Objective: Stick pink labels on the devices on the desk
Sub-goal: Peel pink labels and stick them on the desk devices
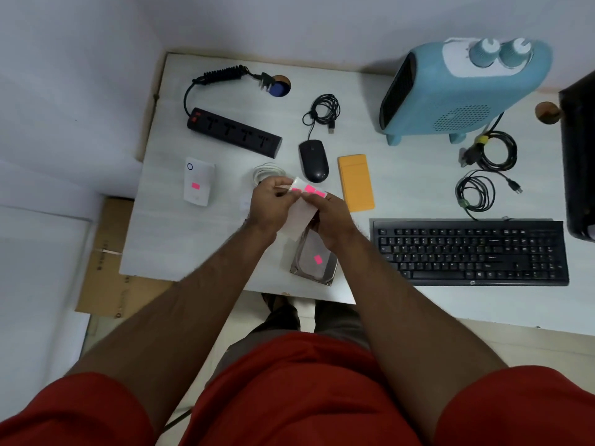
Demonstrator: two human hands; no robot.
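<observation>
We see a white rectangular desk point(199, 246) against pale walls, and the largest thing on it is a light blue fan heater with two round knobs point(463, 88) at the far right. Nearer us on the right lies a black full-size keyboard point(470, 252), and a black box-like object point(579, 156) is cut off by the right edge. At the far left rests a black four-socket power strip with a coiled cord point(235, 132). In the middle sit an orange flat rectangular case point(355, 183) and, just to its left, a black wired computer mouse point(313, 160). A grey hard drive in a clear bag point(314, 259) lies near the front edge, below our hands, already bearing one pink label point(318, 259). A white rectangular adapter-like device point(198, 185) at the left also carries a pink label point(195, 186). Two coiled black cables point(476, 191) lie beyond the keyboard. Above the desk's middle, our left hand point(270, 204) and right hand point(331, 217) meet around a white backing sheet of pink labels point(306, 201), held clear of the surface. The left fingers pinch its upper end, thumb against fingertips; the right fingers are curled against the sheet, though we cannot tell exactly how they grip. A coiled white cable point(267, 172) peeks out behind the left hand.
</observation>
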